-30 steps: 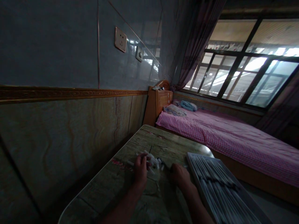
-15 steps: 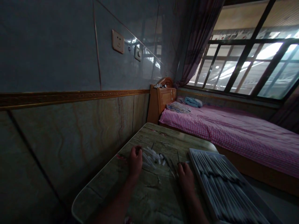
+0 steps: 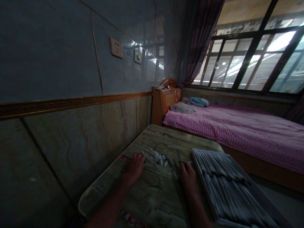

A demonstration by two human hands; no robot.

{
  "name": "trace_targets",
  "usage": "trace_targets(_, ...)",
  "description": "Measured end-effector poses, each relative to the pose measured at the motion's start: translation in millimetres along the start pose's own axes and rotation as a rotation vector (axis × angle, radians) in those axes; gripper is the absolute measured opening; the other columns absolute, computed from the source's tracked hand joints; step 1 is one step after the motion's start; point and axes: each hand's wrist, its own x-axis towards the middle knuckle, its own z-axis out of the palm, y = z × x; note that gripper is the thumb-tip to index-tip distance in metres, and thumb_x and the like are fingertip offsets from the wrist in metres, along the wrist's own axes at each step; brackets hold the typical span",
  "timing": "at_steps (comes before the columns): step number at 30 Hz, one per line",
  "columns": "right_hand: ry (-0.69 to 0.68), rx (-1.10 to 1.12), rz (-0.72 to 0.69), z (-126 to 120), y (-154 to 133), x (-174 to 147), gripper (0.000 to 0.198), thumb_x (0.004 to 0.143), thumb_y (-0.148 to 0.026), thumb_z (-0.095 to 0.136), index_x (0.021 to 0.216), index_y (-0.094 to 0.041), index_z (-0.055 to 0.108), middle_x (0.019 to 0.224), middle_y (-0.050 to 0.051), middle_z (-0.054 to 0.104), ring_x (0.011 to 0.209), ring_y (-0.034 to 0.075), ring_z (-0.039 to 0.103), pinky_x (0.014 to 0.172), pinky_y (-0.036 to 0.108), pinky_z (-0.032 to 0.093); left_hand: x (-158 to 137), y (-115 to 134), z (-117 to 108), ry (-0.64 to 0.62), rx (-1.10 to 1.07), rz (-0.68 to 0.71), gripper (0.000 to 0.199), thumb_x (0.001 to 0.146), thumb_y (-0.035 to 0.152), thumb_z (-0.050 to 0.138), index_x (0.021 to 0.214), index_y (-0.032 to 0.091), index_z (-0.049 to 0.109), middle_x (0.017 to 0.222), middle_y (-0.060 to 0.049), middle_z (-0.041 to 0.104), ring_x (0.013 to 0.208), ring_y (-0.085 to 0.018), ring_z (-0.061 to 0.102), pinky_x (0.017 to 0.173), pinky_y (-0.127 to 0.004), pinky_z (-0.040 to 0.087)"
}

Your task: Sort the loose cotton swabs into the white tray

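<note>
A small heap of short, clear-white plastic tubes [image 3: 155, 157] lies on the marbled table [image 3: 152, 186]. My left hand [image 3: 136, 165] rests at the heap's left edge, palm down, its fingers closed together; what is under the fingertips is hidden. My right hand [image 3: 188, 174] is closed on a thin dark stick [image 3: 179, 155], which points up and away from the fingers. Between the hands, more thin dark sticks [image 3: 171, 166] lie loose, just right of the tubes.
To the right of my right hand, a shallow pale tray [image 3: 206, 193] holds many thin whitish sticks with dark parts, in rows. A tiled wall [image 3: 106, 123] runs along the table's left side. Beyond the table stands a bed [image 3: 228, 126] with a pink checked cover.
My left hand has turned palm down and lowered beside the tubes. My right hand stays closed on the dark stick, nearly in place. The view has shifted slightly.
</note>
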Motion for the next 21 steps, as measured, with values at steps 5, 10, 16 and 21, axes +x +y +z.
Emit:
trace_targets(5,0.035,0.023,0.031,-2.7,-8.6,-1.7,0.04,0.078,-0.051,0.047,0.082,-0.017,0.066,0.079,0.007,0.07,0.077,0.023,0.062,0.065,0.029,0.045,1.5,3.8,2.6,0.182,-0.57,-0.078,0.011,0.073,0.013,0.064,0.081,0.021,0.063,0.088,-0.009,0.069,0.095,-0.026,0.063,0.087,-0.037,0.044)
trace_targets(10,-0.005,-0.037,-0.067,3.3,-21.5,-10.6,0.037,0.081,-0.049,0.045,0.085,-0.019,0.065,0.082,0.007,0.07,0.079,0.023,0.064,0.069,0.029,0.046,14.1,18.7,-3.3,0.247,-1.738,-0.324,0.014,0.078,0.022,0.066,0.091,0.02,0.061,0.073,-0.001,0.069,0.062,-0.015,0.066,0.059,-0.024,0.05)
trace_targets(16,-0.206,-0.068,-0.189,28.6,-34.4,-31.2,0.027,0.083,-0.038,0.045,0.076,-0.021,0.064,0.071,0.003,0.068,0.067,0.019,0.062,0.06,0.025,0.042,23.5,20.0,6.9,0.262,-2.36,-0.534,0.016,0.084,0.001,0.053,0.085,0.015,0.062,0.072,-0.002,0.071,0.064,-0.012,0.07,0.065,-0.023,0.057)
trace_targets(21,-0.302,-0.131,-0.223,34.9,-33.7,-39.3,0.025,0.082,-0.033,0.045,0.074,-0.021,0.065,0.067,0.001,0.066,0.062,0.017,0.059,0.059,0.024,0.04,24.6,16.9,13.1,0.215,-2.507,-0.542,0.021,0.089,0.004,0.048,0.076,0.013,0.062,0.071,-0.004,0.072,0.07,-0.016,0.072,0.066,-0.026,0.059)
